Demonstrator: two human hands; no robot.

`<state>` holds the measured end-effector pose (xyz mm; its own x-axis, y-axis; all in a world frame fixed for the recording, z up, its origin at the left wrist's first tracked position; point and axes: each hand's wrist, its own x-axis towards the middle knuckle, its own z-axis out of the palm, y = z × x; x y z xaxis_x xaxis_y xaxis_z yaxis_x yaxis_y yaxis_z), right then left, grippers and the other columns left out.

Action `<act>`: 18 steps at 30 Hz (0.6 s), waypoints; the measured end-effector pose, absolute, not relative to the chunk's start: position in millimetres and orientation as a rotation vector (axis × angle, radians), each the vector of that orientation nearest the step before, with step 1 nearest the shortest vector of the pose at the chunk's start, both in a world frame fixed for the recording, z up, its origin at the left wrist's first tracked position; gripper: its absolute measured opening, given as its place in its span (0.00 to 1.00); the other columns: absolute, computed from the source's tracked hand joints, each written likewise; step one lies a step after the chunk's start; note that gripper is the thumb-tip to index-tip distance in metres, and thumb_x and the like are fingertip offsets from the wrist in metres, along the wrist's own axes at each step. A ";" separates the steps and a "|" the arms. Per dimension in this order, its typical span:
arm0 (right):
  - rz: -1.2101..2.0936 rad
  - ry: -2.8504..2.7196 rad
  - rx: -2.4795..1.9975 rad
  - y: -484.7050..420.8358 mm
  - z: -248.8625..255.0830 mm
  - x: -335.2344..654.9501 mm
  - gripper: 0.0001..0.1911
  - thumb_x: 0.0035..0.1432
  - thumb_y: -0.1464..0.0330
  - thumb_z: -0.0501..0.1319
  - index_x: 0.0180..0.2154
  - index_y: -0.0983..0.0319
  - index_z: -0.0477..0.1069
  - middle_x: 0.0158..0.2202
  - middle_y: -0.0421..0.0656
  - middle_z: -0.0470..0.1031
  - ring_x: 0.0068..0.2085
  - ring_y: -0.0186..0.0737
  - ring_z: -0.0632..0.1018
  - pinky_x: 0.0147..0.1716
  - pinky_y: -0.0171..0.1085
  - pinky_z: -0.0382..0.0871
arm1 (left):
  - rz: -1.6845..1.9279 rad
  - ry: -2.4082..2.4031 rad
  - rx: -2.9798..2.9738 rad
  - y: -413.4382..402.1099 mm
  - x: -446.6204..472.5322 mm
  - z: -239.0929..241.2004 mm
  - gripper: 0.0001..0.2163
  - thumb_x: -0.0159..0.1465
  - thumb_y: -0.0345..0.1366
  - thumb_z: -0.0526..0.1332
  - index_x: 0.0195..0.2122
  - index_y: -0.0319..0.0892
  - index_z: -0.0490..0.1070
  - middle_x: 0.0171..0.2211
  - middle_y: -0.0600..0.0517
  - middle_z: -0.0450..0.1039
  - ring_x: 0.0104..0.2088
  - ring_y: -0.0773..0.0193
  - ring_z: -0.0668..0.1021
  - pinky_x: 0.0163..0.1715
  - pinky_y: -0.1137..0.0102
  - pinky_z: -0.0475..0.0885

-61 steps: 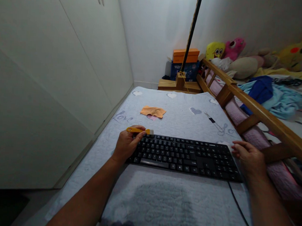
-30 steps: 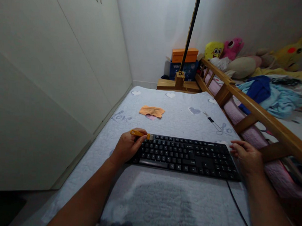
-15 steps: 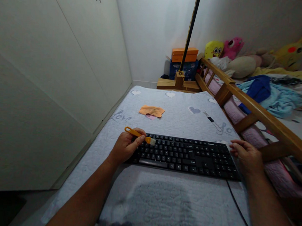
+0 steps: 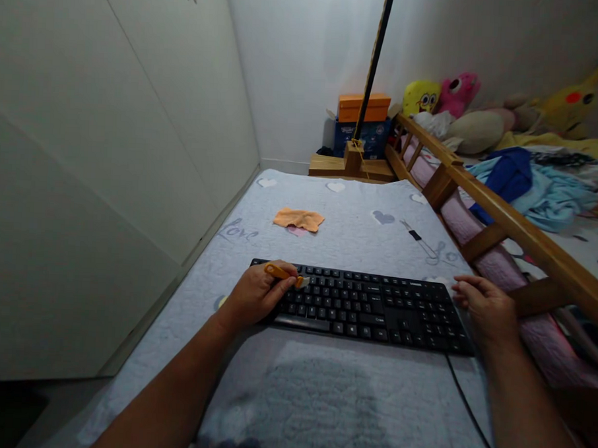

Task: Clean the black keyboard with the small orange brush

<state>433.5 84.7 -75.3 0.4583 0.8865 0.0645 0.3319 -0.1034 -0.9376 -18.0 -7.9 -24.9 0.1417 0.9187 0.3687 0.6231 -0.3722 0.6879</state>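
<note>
A small orange-yellow brush (image 4: 276,270) with pale bristles is gripped in my left hand (image 4: 256,293). Its bristle end is over the upper left keys of a black keyboard (image 4: 359,309), which lies flat on the pale blue quilted cover (image 4: 312,383). My left hand hides part of the keyboard's left end. By the keyboard's right edge is my right hand (image 4: 484,308), with loosely bent fingers and nothing seen in them. Its fingertips are close to that edge; whether they touch it I cannot tell.
An orange cloth (image 4: 299,219) lies behind the keyboard. A thin metal tool with a black band (image 4: 415,235) lies at the back right. A cable (image 4: 469,410) runs from the keyboard toward me. A wooden rail (image 4: 522,207) borders the right side, white cabinet doors (image 4: 107,176) the left.
My left hand has moved slightly to the right and the brush has tilted, its handle now lower and more covered by the fingers. The right hand has hardly moved.
</note>
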 end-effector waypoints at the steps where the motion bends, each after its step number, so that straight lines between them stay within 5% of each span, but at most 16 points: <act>1: 0.664 -1.068 -1.673 84.4 -74.6 433.0 0.17 0.43 0.58 0.68 0.35 0.61 0.80 0.29 0.45 0.80 0.26 0.39 0.78 0.26 0.37 0.70 | 1.076 1.469 2.046 -9.1 -19.7 -23.0 0.09 0.68 0.38 0.59 0.38 0.42 0.78 0.34 0.50 0.82 0.35 0.61 0.82 0.40 0.67 0.75; 12: 0.665 -1.041 -1.651 83.8 -72.2 429.6 0.15 0.42 0.60 0.69 0.33 0.61 0.80 0.27 0.45 0.79 0.24 0.38 0.77 0.22 0.35 0.69 | 1.450 1.518 1.443 -14.1 -45.0 -18.9 0.12 0.66 0.45 0.62 0.33 0.42 0.73 0.24 0.55 0.69 0.25 0.66 0.71 0.27 0.70 0.67; 18: 0.627 -0.980 -1.587 84.3 -68.2 429.0 0.15 0.42 0.61 0.69 0.34 0.60 0.79 0.28 0.43 0.79 0.26 0.38 0.77 0.21 0.34 0.68 | 1.476 1.545 1.626 -12.4 -45.8 -20.1 0.10 0.69 0.42 0.60 0.37 0.42 0.76 0.30 0.53 0.73 0.32 0.63 0.76 0.34 0.69 0.72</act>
